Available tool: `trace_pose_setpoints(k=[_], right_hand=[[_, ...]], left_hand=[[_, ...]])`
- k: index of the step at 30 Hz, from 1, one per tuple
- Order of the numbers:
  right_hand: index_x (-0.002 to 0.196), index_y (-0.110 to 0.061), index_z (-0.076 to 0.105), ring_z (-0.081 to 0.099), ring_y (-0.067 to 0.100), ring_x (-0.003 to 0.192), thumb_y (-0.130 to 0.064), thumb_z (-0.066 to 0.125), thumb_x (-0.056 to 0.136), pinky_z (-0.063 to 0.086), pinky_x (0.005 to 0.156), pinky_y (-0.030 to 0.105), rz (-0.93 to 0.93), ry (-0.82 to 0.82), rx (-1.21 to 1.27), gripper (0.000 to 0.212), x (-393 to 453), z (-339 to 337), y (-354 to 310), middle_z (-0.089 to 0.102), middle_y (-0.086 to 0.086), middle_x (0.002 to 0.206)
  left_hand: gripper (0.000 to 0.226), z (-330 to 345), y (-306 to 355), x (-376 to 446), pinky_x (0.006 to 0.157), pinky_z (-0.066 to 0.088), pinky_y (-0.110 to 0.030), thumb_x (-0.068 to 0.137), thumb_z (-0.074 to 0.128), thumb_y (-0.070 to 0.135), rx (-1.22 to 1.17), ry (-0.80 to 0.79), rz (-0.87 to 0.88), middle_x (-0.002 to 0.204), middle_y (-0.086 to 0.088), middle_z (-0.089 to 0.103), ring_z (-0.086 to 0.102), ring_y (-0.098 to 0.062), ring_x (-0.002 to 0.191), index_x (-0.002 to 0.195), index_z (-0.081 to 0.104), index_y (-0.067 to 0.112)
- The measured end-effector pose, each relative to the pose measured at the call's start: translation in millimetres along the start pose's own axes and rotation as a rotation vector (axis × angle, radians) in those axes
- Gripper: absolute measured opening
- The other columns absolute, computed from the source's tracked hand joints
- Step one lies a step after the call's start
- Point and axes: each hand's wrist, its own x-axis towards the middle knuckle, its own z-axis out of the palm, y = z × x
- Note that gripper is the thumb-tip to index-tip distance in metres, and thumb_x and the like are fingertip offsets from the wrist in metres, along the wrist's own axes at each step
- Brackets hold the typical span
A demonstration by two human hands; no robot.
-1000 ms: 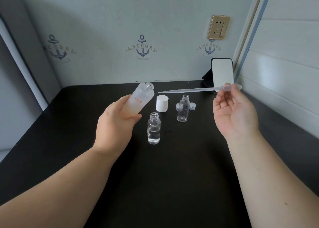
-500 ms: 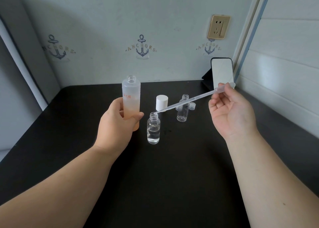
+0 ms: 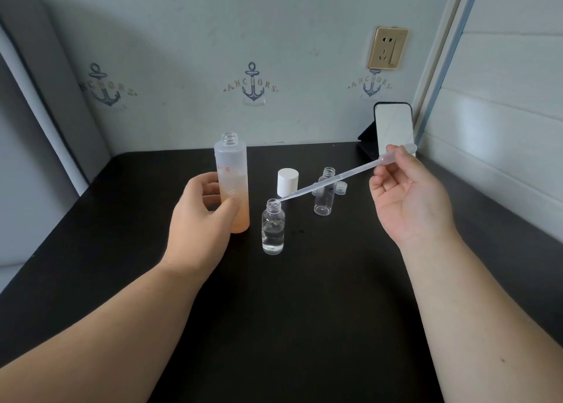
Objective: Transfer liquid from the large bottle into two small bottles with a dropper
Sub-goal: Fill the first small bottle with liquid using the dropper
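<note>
The tall frosted large bottle [image 3: 233,186], open at the top with peach liquid in its lower half, stands upright on the black table [image 3: 274,311]; my left hand [image 3: 199,219] grips its lower part. My right hand [image 3: 405,201] pinches the bulb end of a clear plastic dropper [image 3: 341,177], which slants down to the left. Its tip sits at the mouth of the near small bottle [image 3: 273,229], which holds clear liquid in its lower part. A second small bottle [image 3: 324,194], looking empty, stands behind the dropper's stem.
A white cap [image 3: 287,181] stands upright behind the near small bottle. Small clear caps [image 3: 341,187] lie beside the far small bottle. A phone [image 3: 393,128] leans on a stand in the back right corner, under a wall socket [image 3: 387,48].
The large bottle went from tilted in the air to upright on the table. The dropper swung from level to slanting down, and its tip reached the near small bottle's mouth.
</note>
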Motion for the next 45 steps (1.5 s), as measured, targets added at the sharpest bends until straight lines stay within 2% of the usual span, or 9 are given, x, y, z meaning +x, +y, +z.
trace_pose_setpoints(k=[4,7,10,15,19,21,26,33,45], right_hand=[[0.098,-0.007,0.071,0.063,0.012,0.063,-0.014,0.065,0.096,0.052,0.062,0.022,-0.011,-0.014,-0.014,0.009,-0.7,-0.3,-0.2,0.070,0.001,0.076],[0.091,-0.009,0.075,0.063,0.012,0.064,-0.013,0.066,0.094,0.052,0.062,0.023,-0.014,-0.022,-0.023,0.010,-1.4,-0.5,-0.6,0.070,0.001,0.077],[0.087,-0.010,0.077,0.063,0.012,0.064,-0.012,0.067,0.094,0.052,0.062,0.023,-0.015,-0.030,-0.027,0.013,-1.8,-1.2,-0.7,0.070,0.002,0.078],[0.088,-0.011,0.078,0.063,0.013,0.065,-0.013,0.067,0.094,0.052,0.063,0.023,-0.025,-0.044,-0.038,0.012,-1.5,-2.9,-1.3,0.070,0.002,0.078],[0.091,-0.008,0.075,0.061,0.013,0.063,-0.011,0.066,0.094,0.050,0.061,0.023,-0.030,-0.042,-0.035,0.011,0.3,-2.8,-0.1,0.069,0.002,0.076],[0.088,-0.009,0.077,0.060,0.013,0.063,-0.012,0.066,0.093,0.050,0.061,0.023,-0.035,-0.050,-0.049,0.012,0.8,-2.6,0.4,0.068,0.002,0.076],[0.084,-0.011,0.077,0.059,0.013,0.062,-0.011,0.069,0.089,0.048,0.059,0.022,-0.046,-0.058,-0.068,0.010,1.7,-0.6,-0.5,0.068,0.002,0.075],[0.086,-0.009,0.078,0.057,0.013,0.059,-0.009,0.067,0.093,0.048,0.058,0.022,-0.049,-0.024,-0.073,0.014,1.1,-0.4,-1.3,0.068,0.002,0.074],[0.090,-0.003,0.074,0.050,0.008,0.052,-0.004,0.067,0.092,0.039,0.053,0.018,-0.024,0.028,-0.027,0.007,0.8,-0.5,-3.5,0.068,0.003,0.071]], left_hand=[[0.022,-5.9,9.8,-7.2,0.066,0.045,-0.020,0.089,0.063,0.021,0.039,0.166,0.098,0.091,0.015,0.061,0.057,0.008,0.083,0.099,0.057,0.040],[0.018,-6.2,13.2,-14.9,0.062,0.049,-0.023,0.091,0.062,0.020,0.062,0.099,0.166,0.086,0.017,0.063,0.061,-0.004,0.077,0.090,0.060,0.038],[0.013,-3.4,13.4,-21.3,0.062,0.056,-0.024,0.092,0.062,0.025,0.080,-0.076,0.202,0.084,0.013,0.068,0.065,-0.011,0.073,0.093,0.064,0.038],[0.025,3.1,10.3,-22.6,0.065,0.051,-0.021,0.090,0.067,0.042,0.194,-0.281,0.231,0.089,0.029,0.067,0.062,-0.009,0.066,0.113,0.068,0.035],[0.024,7.9,12.6,-21.7,0.062,0.044,-0.011,0.085,0.071,0.052,0.300,-0.388,0.266,0.089,0.039,0.061,0.058,-0.003,0.067,0.106,0.060,0.049],[0.021,9.9,12.1,-20.8,0.061,0.044,-0.010,0.082,0.072,0.055,0.347,-0.404,0.264,0.088,0.040,0.059,0.059,0.000,0.075,0.096,0.057,0.051],[0.026,11.7,5.1,-16.6,0.057,0.042,-0.015,0.082,0.071,0.056,0.422,-0.378,0.270,0.073,0.014,0.061,0.058,-0.001,0.074,0.099,0.064,0.037],[0.028,10.4,2.9,-16.1,0.060,0.046,-0.011,0.081,0.073,0.053,0.394,-0.377,0.302,0.087,0.028,0.062,0.060,-0.003,0.079,0.106,0.064,0.043],[0.026,10.1,3.3,-15.5,0.059,0.039,-0.008,0.080,0.070,0.058,0.397,-0.388,0.321,0.081,0.028,0.061,0.059,0.003,0.079,0.102,0.060,0.048]])
